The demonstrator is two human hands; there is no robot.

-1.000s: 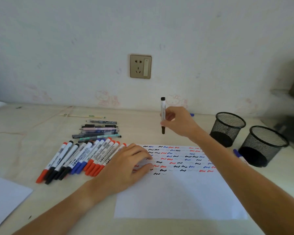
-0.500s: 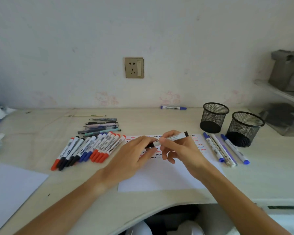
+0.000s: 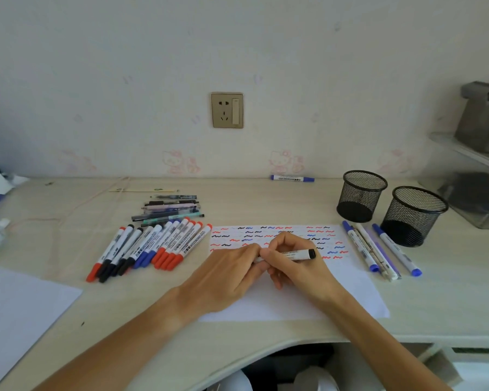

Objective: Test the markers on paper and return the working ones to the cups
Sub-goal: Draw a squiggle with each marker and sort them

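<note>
The black-ended marker lies nearly level above the paper, its long axis running left to right, with the dark end pointing right towards the cups and lifted just a touch. Its left end is hidden where the two hands meet.

The right hand curls round the barrel, thumb and forefinger pinching it near the middle, knuckles up, the forearm coming in from the lower right. The left hand comes in from the lower left, back of the hand up, its fingertips closed on the marker's left end; whether that is a cap or the tip, I can't tell.

The paper's far half is covered in short red, blue and black squiggles. To its left a fanned row of markers lies on the pale desk, with a small stack of pens behind them. To the right a few blue-capped markers lie beside two black mesh cups. One blue marker rests against the wall, below a socket. Another sheet sits at the near left.
</note>
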